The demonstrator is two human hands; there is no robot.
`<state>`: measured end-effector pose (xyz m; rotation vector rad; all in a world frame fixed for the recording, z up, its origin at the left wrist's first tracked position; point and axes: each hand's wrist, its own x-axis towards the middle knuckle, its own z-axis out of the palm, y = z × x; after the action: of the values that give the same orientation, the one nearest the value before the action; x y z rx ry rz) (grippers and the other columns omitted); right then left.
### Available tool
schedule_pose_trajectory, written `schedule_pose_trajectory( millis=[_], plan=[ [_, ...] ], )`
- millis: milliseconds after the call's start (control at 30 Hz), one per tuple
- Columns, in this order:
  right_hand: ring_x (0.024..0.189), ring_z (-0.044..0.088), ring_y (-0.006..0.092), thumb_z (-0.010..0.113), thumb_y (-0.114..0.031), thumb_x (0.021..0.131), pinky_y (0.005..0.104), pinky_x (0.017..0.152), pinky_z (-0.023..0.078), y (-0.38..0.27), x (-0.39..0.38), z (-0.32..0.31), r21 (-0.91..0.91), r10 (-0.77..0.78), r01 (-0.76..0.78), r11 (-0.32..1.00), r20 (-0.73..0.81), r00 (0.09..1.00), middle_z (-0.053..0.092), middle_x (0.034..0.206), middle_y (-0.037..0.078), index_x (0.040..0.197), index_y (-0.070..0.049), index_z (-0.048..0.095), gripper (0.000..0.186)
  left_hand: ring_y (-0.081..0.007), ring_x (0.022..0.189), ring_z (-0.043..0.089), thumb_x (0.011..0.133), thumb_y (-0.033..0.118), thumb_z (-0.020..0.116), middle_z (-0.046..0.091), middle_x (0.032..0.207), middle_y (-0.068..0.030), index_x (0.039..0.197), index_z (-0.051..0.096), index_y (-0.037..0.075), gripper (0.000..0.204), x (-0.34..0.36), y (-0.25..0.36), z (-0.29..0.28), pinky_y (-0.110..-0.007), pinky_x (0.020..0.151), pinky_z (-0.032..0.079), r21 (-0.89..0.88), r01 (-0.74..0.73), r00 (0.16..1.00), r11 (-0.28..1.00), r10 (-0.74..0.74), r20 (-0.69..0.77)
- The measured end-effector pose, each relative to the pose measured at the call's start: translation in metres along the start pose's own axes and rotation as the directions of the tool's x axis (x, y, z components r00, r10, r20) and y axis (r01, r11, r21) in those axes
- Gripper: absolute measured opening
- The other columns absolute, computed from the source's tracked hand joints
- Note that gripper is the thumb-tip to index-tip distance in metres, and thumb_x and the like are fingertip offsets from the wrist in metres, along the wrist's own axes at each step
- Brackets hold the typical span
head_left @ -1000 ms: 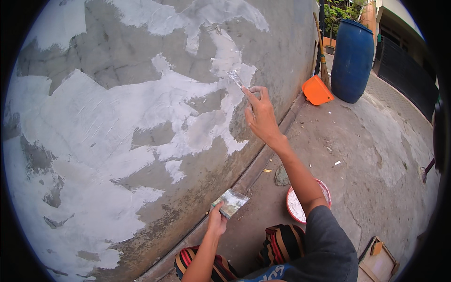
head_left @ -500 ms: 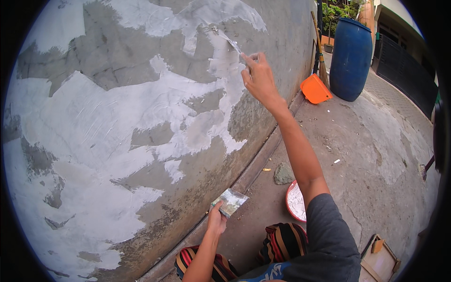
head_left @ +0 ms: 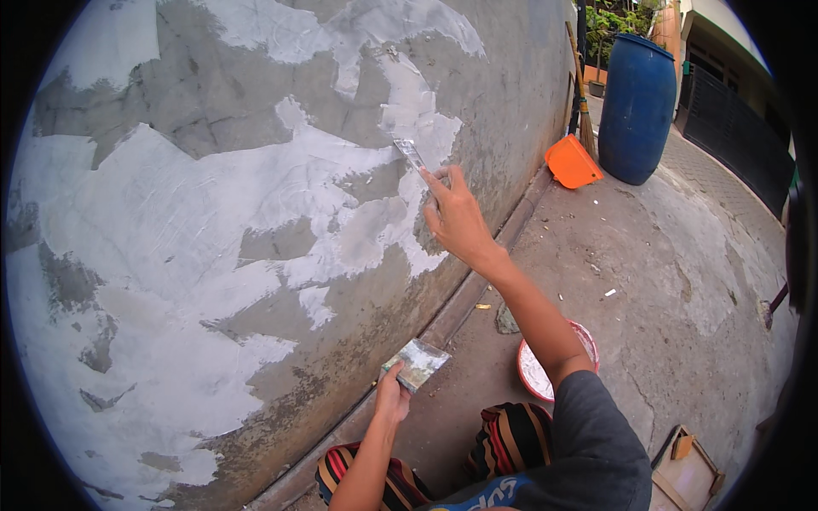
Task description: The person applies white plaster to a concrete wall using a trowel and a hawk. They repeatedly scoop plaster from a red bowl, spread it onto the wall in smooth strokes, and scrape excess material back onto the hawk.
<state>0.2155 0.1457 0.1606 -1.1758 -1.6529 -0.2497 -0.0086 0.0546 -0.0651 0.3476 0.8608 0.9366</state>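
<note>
A grey wall (head_left: 213, 119) fills the left side, with white putty (head_left: 187, 221) spread over it in uneven patches. My right hand (head_left: 457, 217) is closed round a putty knife (head_left: 410, 153), its blade laid against the wall at a patch of putty. Low down near the wall's foot, my left hand (head_left: 392, 393) grips a flat, squarish plate (head_left: 417, 364) smeared with white putty. Below my right forearm stands a red-rimmed bucket (head_left: 535, 375) of white putty, partly hidden by the arm.
On the ground beyond are an orange dustpan (head_left: 573, 162), a broom (head_left: 585, 128) and a tall blue barrel (head_left: 636, 109). A stone (head_left: 507, 320) lies beside the bucket. A wooden frame (head_left: 687, 470) rests at the lower right. A low ledge (head_left: 452, 319) runs along the wall's foot.
My right hand has brought the putty knife down the wall, and white putty now covers more of the strip it passed over. My left hand has hardly moved.
</note>
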Motion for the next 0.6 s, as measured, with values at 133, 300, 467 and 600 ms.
schedule_pose_trajectory(
  millis=[133,300,467,600],
  plan=[
    [0.076,0.059,0.0274,0.06,0.003,0.081,0.0386,0.073,0.049,-0.015,0.0,-0.013,0.08,0.022,-0.02,0.997,-0.029,0.999,0.047,0.112,0.017,0.131,0.004,0.054,0.051,-0.0183,0.104,0.064,0.093,0.016,0.059,0.065,0.115,-0.0053,0.12,0.056,0.005,0.029,-0.002,0.001,0.002,-0.032,0.088,0.053,0.006,-0.011,1.0,1.0,0.011,-0.018],
    [0.076,0.06,0.028,0.06,0.004,0.08,0.0393,0.073,0.05,-0.022,0.046,-0.015,0.008,-0.022,0.024,1.0,-0.174,0.985,0.047,0.114,0.017,0.132,0.003,0.054,0.052,-0.0183,0.103,0.064,0.093,0.016,0.059,0.065,0.115,-0.0053,0.119,0.056,0.005,0.029,0.002,-0.003,0.001,-0.031,0.087,0.054,0.002,-0.012,1.0,1.0,0.012,-0.009],
    [0.078,0.058,0.027,0.058,0.006,0.08,0.0385,0.073,0.049,-0.025,0.048,0.009,-0.037,-0.089,0.083,0.996,-0.224,0.971,0.046,0.116,0.019,0.136,0.004,0.049,0.057,-0.0184,0.103,0.065,0.094,0.015,0.059,0.065,0.115,-0.0053,0.119,0.056,0.005,0.028,0.002,-0.001,-0.001,-0.032,0.087,0.054,0.0,-0.007,1.0,1.0,0.007,-0.006],
    [0.097,0.056,0.0376,0.059,0.007,0.08,0.0431,0.077,0.05,-0.037,0.017,0.043,0.051,-0.056,0.062,0.997,-0.121,0.991,0.04,0.123,0.022,0.139,0.009,0.041,0.062,-0.0181,0.102,0.065,0.094,0.016,0.058,0.065,0.115,-0.0053,0.119,0.055,0.005,0.027,-0.004,0.003,0.001,-0.033,0.086,0.054,0.004,0.001,1.0,1.0,-0.001,-0.018]
  ],
)
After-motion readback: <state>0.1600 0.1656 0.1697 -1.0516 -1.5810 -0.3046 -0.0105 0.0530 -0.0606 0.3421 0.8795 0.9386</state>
